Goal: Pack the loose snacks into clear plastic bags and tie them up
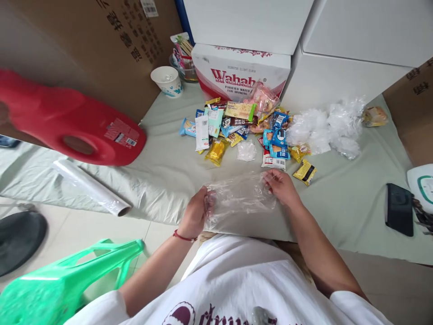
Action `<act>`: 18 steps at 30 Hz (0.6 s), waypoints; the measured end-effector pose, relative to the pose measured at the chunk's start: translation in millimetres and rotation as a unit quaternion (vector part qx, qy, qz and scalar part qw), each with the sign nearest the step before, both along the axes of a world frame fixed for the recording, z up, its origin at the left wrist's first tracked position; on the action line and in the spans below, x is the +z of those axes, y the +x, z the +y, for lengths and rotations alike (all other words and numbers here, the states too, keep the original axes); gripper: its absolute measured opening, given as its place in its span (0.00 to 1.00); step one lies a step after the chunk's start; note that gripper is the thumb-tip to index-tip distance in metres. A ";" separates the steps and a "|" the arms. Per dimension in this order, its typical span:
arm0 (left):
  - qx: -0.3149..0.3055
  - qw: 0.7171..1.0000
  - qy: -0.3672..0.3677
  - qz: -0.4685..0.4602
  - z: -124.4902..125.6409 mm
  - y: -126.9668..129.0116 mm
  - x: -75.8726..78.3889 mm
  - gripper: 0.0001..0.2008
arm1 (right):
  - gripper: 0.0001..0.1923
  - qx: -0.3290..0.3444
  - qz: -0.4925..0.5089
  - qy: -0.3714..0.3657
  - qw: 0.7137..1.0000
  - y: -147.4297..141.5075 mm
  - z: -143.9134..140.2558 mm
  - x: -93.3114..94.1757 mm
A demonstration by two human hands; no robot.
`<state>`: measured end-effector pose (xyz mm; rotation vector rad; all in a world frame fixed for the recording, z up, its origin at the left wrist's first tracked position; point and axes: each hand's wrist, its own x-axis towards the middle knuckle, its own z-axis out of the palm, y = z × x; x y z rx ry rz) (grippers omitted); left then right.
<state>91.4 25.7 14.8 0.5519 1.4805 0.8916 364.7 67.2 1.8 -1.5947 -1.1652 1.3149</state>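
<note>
Both my hands hold a clear plastic bag (241, 196) stretched flat just above the pale green cloth (348, 203). My left hand (195, 212) grips its left end and my right hand (280, 186) pinches its upper right corner. Just beyond the bag lies a heap of wrapped snacks (237, 128) in yellow, blue and white packets. A single yellow packet (305, 172) lies close to my right hand. More crumpled clear bags (326, 128) are piled to the right of the snacks.
A red jug (71, 122) lies at the left, a roll of clear film (91, 187) beside it. A paper cup (167, 81) and a Wahaha carton (240, 72) stand at the back. A black phone (399, 209) lies at the right, a green stool (67, 275) near left.
</note>
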 end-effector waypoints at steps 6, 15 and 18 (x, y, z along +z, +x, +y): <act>0.028 0.929 0.168 0.329 -22.6 -34.6 19.9 0.25 | 0.18 0.040 -0.055 -0.006 0.998 -7.2 6.0 0.1; -0.311 0.733 0.422 0.433 -14.6 28.8 6.7 0.35 | 0.17 0.020 -0.062 -0.009 0.998 -2.3 5.3 5.9; -0.305 0.831 0.338 0.319 0.5 25.6 -4.8 0.13 | 0.19 0.013 -0.030 -0.040 0.999 14.0 1.7 7.5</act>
